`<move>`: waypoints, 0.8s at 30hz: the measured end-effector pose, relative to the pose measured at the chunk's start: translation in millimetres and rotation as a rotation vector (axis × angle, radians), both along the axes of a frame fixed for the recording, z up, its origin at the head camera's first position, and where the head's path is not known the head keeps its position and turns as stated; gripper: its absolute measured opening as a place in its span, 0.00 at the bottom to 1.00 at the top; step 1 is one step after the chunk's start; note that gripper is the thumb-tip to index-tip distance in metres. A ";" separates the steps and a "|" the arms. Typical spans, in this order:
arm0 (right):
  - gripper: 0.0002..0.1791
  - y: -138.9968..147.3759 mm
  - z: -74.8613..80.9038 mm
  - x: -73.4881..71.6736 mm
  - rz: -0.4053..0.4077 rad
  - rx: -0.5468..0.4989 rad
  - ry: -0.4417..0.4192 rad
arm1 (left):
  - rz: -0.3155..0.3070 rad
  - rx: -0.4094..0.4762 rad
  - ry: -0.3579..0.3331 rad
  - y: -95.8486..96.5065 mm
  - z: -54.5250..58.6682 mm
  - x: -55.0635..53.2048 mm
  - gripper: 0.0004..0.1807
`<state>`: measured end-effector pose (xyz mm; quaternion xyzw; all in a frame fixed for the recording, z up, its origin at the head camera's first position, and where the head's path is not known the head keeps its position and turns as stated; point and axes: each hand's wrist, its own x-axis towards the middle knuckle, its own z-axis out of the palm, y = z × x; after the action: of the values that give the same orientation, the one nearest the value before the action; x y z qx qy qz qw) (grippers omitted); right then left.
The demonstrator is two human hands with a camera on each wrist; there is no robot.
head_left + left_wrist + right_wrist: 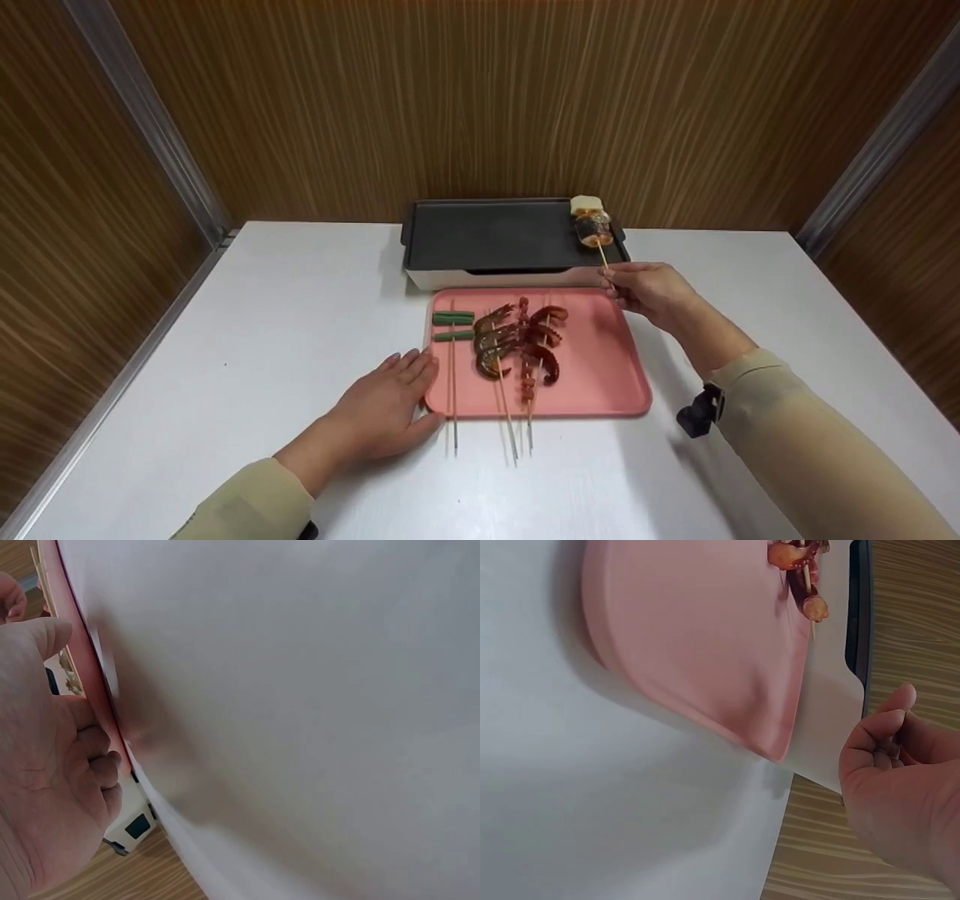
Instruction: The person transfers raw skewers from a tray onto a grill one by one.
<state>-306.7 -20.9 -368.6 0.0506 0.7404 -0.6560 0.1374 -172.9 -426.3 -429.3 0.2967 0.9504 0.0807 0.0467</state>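
My right hand (649, 292) pinches the stick of a skewer (592, 225) between thumb and fingers, at the grill's front right corner. White and dark-wrapped browned pieces on it overlap the right end of the black grill plate (491, 232). My left hand (386, 405) rests at the left edge of the pink tray (596, 360), palm down, fingers loosely extended. Nearest to it on the tray lies a green vegetable skewer (453, 319). Beside that are a shrimp skewer (491, 345), a thin skewer of small red pieces (527, 390) and a skewer of dark red tentacles (551, 364).
The grill's white base (442, 280) stands right behind the tray. Several stick ends jut over the tray's front edge onto the white table (300, 315). Wood-patterned panels (495, 97) enclose the table at the back and both sides.
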 end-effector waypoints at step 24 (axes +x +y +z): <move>0.30 10.0 -5.9 27.1 -0.060 0.062 -0.169 | -0.013 0.003 -0.014 2.6 -1.7 -8.2 0.42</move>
<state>-279.7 -10.8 -374.5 0.1320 0.7443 -0.6300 0.1781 -181.1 -423.6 -431.0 0.3023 0.9480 0.0839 0.0534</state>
